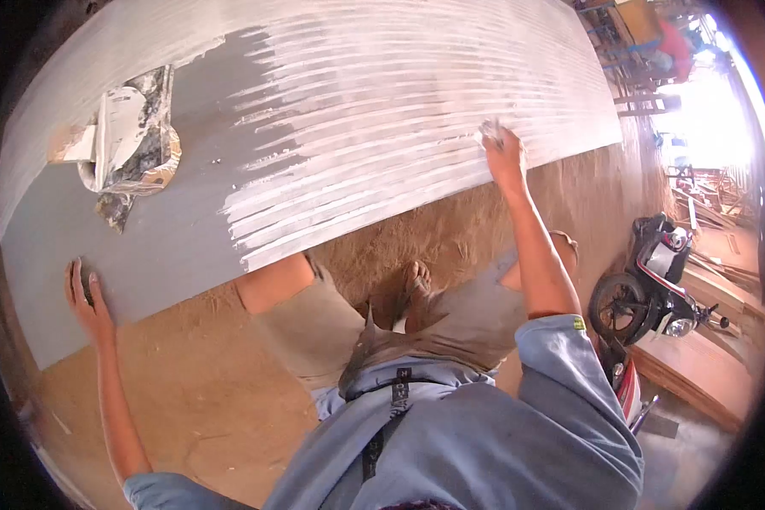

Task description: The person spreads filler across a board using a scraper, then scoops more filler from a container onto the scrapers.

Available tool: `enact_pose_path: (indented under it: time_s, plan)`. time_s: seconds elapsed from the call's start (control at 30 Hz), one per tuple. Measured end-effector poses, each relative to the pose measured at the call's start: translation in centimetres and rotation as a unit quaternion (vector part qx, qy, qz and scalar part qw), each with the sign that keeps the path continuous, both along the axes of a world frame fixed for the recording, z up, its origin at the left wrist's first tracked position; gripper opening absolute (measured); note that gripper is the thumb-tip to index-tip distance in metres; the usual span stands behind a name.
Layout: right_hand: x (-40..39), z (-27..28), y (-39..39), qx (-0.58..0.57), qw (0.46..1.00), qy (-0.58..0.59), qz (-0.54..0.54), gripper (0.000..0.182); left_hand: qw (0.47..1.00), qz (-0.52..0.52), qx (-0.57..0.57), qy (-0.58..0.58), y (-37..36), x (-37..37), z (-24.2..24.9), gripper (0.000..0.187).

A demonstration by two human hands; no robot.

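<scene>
A large grey board (195, 110) lies in front of me, streaked on its right part with ridged white paste (357, 144). My right hand (506, 157) is closed near the board's front right edge, on something pale and blurred that I cannot make out. At the board's front left edge rests my left hand (89, 302), fingers spread, with a small dark thing at the fingers. Further up on the left lies a torn, smeared wrapper (153, 144) holding white paste, with a flat piece standing across it.
A motorbike (654, 276) stands at the right, beside stacked boards (697, 365) and scattered wood strips (705, 200). A person in red (676, 51) is far off at the top right. My legs are under the board's front edge, above brown dusty ground (204, 382).
</scene>
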State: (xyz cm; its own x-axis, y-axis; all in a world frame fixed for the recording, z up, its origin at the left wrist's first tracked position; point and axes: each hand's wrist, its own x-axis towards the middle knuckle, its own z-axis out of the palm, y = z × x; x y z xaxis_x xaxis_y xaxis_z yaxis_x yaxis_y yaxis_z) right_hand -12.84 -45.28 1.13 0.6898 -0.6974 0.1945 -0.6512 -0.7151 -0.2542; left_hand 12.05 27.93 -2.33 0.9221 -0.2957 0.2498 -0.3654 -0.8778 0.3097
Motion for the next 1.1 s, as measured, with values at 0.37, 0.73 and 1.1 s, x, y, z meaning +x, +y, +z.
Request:
enact_pose_path:
  time_s: [0.37, 0.73, 1.1]
  plan:
    - [7.5, 1.9, 19.8, 0.122, 0.989, 0.058, 0.054, 0.023, 0.999, -0.033, 0.027, -0.026, 0.0, 0.2, 0.5, 0.041]
    - [15.4, 0.3, 40.6, 0.25, 0.92, -0.021, 0.302, 0.018, 1.0, -0.005, -0.007, -0.016, -0.3, -0.4, 0.8, 0.041]
    - [1.1, 5.9, 15.0, 0.326, 0.94, -0.096, 0.034, 0.036, 0.999, -0.018, -0.039, -0.014, 0.1, 0.0, 0.0, 0.04]
